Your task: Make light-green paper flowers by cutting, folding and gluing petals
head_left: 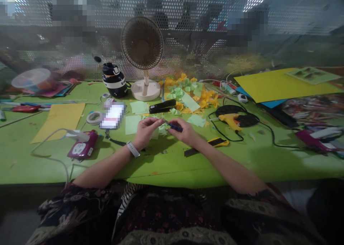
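Note:
My right hand [185, 131] is closed around a small tool [175, 126] with a dark blue handle and a thin metal tip pointing left; its exact kind does not show. The fingers of my left hand [146, 131] are pinched at that tip, and whatever they hold is too small to make out. Just under both hands lie pale green paper scraps [162, 130]. A black stapler [162, 106] rests behind the hands, beside green paper squares [139, 107]. Near my right wrist is a yellow and black box cutter [219, 142].
Green and orange paper pieces [206, 98] heap up behind the stapler. A fan [142, 44] and a dark bottle [115, 82] stand at the back. Leftward are a lit phone [113, 116], tape roll [94, 118] and purple power strip [83, 146]. A yellow glue gun [229, 121] with trailing cord lies right.

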